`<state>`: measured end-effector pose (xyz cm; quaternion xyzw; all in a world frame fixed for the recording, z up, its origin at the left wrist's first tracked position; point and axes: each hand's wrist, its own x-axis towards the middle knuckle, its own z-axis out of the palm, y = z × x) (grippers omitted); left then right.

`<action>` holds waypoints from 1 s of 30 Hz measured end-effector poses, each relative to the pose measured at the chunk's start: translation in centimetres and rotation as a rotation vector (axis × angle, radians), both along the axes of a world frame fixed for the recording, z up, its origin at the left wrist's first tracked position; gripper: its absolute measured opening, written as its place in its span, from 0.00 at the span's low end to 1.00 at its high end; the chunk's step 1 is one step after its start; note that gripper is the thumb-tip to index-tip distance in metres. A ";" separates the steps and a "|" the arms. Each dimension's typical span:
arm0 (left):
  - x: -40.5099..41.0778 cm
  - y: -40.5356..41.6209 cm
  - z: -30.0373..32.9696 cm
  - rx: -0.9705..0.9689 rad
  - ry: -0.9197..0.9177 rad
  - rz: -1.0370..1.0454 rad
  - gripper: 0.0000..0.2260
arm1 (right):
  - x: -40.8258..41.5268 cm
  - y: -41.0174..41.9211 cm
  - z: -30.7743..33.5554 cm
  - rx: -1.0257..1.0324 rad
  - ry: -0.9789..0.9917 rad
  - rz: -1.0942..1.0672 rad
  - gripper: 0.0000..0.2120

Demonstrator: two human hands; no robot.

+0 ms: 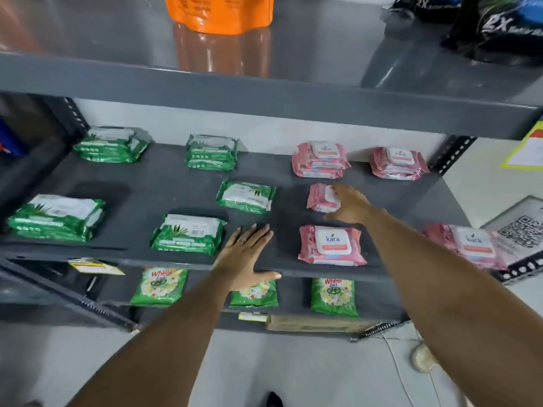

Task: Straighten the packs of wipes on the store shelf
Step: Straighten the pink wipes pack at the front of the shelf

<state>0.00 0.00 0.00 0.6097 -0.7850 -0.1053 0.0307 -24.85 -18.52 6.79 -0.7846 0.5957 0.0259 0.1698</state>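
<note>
While left hand [245, 254] rests flat, right hand [349, 205] grips pink pack [320, 198].

Green wipes packs [188, 234] and pink wipes packs [330, 245] lie on a dark grey shelf [164, 186].

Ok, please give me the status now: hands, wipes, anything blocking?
Right hand gripping the middle pink pack. Left hand flat on the shelf, holding nothing. That pack sits askew. Nothing blocking.
</note>
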 end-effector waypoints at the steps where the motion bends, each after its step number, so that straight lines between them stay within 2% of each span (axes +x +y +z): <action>1: 0.0 0.0 0.1 -0.010 -0.010 -0.012 0.48 | 0.2 -0.4 0.0 -0.006 0.035 0.018 0.45; 5: 0.1 -0.2 -0.4 -0.051 -0.058 -0.020 0.47 | 0.9 -0.8 0.3 -0.008 0.084 -0.008 0.41; 8: 0.1 -0.2 -0.6 -0.046 -0.063 -0.022 0.47 | 1.0 -1.0 1.1 -0.003 0.047 -0.047 0.38; 12: 0.1 -0.1 -0.9 -0.057 -0.056 -0.021 0.46 | -0.1 0.5 3.8 0.080 -0.144 -0.084 0.37; 15: 0.1 0.0 -0.9 -0.057 -0.029 -0.014 0.45 | -1.4 3.6 5.3 0.020 -0.217 0.006 0.37; 21: 0.1 0.2 -0.6 -0.068 0.043 -0.010 0.44 | -2.1 9.5 5.7 -0.022 -0.115 0.196 0.38; 25: 0.1 0.1 -0.5 -0.044 -0.001 -0.006 0.44 | -1.6 11.0 4.4 -0.066 -0.052 0.162 0.40; 30: 0.1 0.1 -0.4 -0.060 -0.006 -0.011 0.45 | -1.7 11.8 4.6 -0.068 -0.113 0.104 0.47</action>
